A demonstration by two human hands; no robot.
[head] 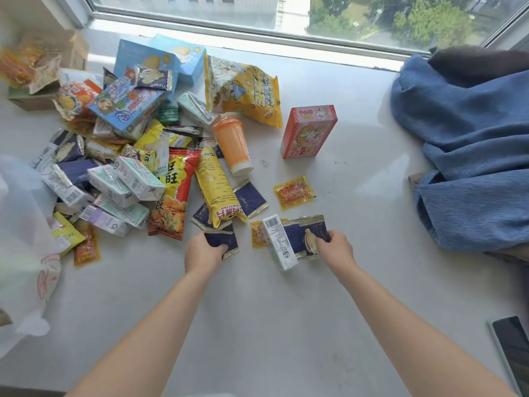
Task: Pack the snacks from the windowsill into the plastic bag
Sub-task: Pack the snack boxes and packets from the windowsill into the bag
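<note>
A heap of snacks covers the left half of the white windowsill (329,156). My left hand (203,251) grips a navy sachet (226,242) lying at the heap's near edge. My right hand (335,249) grips another navy sachet (302,239) with a pale snack pictured on it. A small white drink carton (278,242) lies across that sachet's left part. The translucent white plastic bag (23,247) lies at the far left edge, crumpled; its mouth is not visible.
An orange cup (232,144) lies on its side mid-sill, a red box (307,131) stands to its right. A yellow popcorn bag (246,90) and blue boxes (148,61) lie toward the window. Blue cloth (469,156) fills the right. A phone (512,348) rests at the lower right.
</note>
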